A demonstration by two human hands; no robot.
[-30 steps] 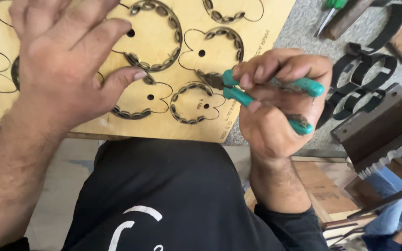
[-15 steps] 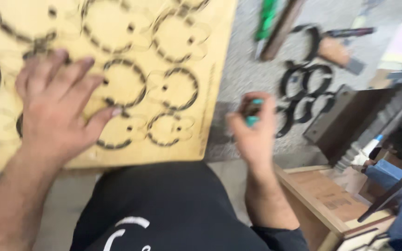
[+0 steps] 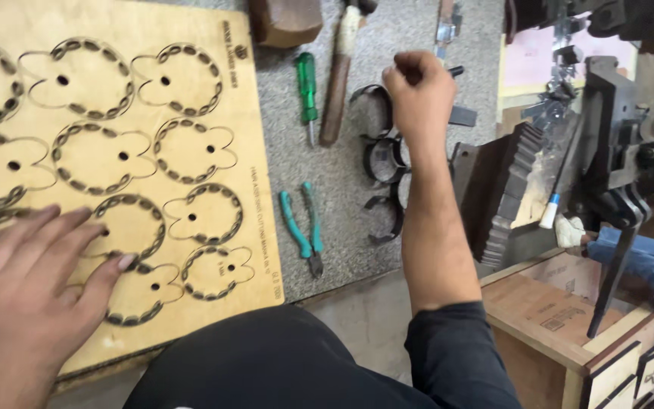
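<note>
- The teal-handled pliers [image 3: 302, 229], gripped by the right hand [image 3: 418, 94] a second ago, now lie released on the grey bench top [image 3: 342, 182] just beside the wooden die board [image 3: 145, 182].
- Right hand: raised over the black steel rings [image 3: 382, 163], fingers curled into a loose fist, holding nothing visible.
- Left hand [image 3: 35, 288]: unchanged, flat and spread, pressing the board's lower-left cut-outs.

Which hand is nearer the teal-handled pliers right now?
Right, marginally. The right hand is raised above and right of the teal-handled pliers, over the black metal rings. The left hand lies flat on the plywood die board, far left.
</note>
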